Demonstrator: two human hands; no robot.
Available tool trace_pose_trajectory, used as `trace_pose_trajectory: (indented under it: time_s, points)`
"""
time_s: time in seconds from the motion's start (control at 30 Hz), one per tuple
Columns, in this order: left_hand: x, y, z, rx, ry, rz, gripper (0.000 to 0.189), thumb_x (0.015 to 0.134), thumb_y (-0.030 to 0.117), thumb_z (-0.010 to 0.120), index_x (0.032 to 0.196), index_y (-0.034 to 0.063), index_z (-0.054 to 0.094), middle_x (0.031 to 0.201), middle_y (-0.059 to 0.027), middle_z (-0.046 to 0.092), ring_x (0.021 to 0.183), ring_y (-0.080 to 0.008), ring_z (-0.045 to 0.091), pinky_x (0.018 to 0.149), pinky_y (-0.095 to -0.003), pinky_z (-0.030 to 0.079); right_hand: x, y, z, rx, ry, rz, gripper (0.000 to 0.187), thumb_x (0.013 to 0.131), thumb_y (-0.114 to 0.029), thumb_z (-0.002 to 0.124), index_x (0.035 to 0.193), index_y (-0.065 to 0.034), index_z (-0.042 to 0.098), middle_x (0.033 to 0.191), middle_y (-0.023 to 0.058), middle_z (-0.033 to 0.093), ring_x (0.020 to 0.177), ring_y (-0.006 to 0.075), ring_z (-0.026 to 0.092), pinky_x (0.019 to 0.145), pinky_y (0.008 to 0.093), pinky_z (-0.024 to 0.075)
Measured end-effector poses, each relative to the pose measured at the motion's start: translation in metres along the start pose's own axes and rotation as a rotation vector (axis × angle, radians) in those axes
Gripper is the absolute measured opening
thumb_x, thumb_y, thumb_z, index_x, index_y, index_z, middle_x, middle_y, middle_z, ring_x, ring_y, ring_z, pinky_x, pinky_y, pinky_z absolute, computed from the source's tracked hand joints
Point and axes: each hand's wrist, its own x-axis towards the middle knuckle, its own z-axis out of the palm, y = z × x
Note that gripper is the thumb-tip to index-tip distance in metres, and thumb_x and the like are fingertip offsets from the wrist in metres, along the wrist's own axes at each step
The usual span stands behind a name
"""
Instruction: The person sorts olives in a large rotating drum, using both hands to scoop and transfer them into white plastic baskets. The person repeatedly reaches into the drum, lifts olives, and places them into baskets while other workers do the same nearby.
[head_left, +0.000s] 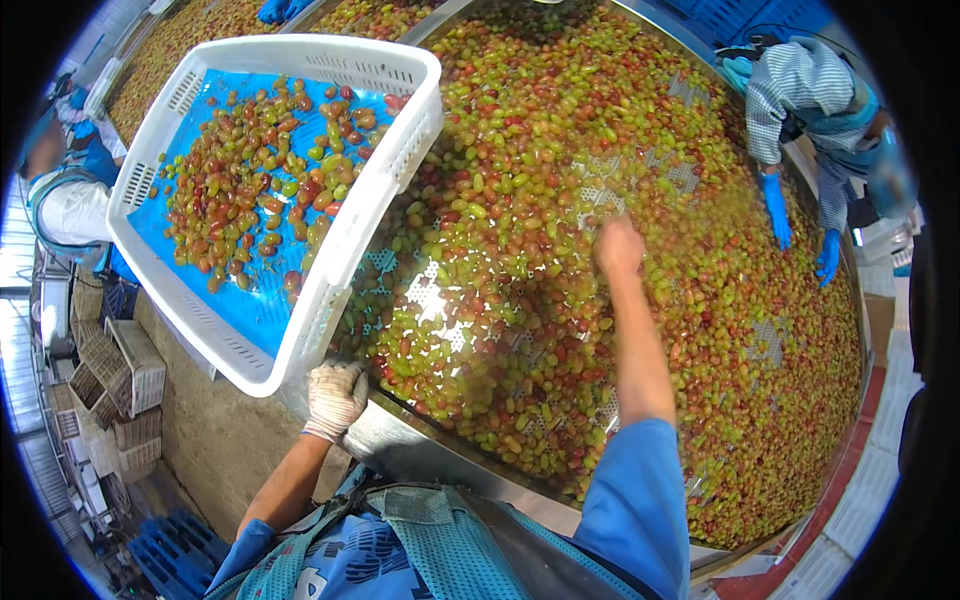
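Note:
My left hand (335, 399), in a white knit glove, rests on the metal edge (397, 442) of the sorting table just below the crate's near corner. Its fingers curl over the edge. A white plastic crate (375, 217) with slotted walls stands tilted in view at the left; red and green grapes (232, 187) lie on its blue liner (232, 304). Bare and blurred, my right hand (621, 247) is low over the loose grapes (517, 300) on the perforated metal table surface (600, 196). Its fingertips are hidden, so I cannot tell whether it holds any.
Across the table at right, a person in blue gloves (776, 210) leans over the grapes. Another person (75, 210) stands beyond the crate at left. Stacked crates (131, 367) and a blue pallet (176, 555) are on the floor at left. White crates (855, 517) line the lower right.

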Motion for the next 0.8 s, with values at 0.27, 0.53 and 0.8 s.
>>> trace_pose_trajectory:
  time_s: [0.27,0.53,0.8]
  points:
    - [-0.002,-0.02,0.005,0.007,0.046,0.02,0.02,0.086,0.02,0.064,0.1,0.0087,0.074,0.087,-0.0155,0.069,0.09,-0.0368,0.063,0.091,-0.0517,0.043,-0.027,-0.174,-0.191,2.023,0.313,0.373,0.022,0.094,-0.004,0.067,0.116,0.0001,0.063,0.078,0.0013,0.063,0.054,0.0043,0.05,0.045,0.0197,0.0381]
    - [0.005,-0.031,0.014,0.006,0.013,0.062,0.019,0.088,0.018,0.063,0.099,0.0068,0.074,0.088,-0.016,0.07,0.091,-0.0372,0.064,0.102,-0.0522,0.04,-0.022,-0.327,-0.236,0.993,0.791,-0.596,0.013,0.08,-0.021,0.072,0.09,-0.0126,0.07,0.091,0.0072,0.065,0.099,0.0348,0.061,0.092,0.0508,0.0489]
    - [0.009,-0.042,0.007,-0.016,0.035,0.036,0.015,0.086,0.016,0.064,0.094,0.0083,0.074,0.087,-0.0141,0.072,0.091,-0.0366,0.064,0.1,-0.0494,0.042,-0.131,-0.074,-0.039,0.116,0.291,0.249,0.057,0.096,-0.049,0.055,0.142,-0.0156,0.057,0.156,0.011,0.046,0.15,0.0426,0.029,0.123,0.0649,0.0079]
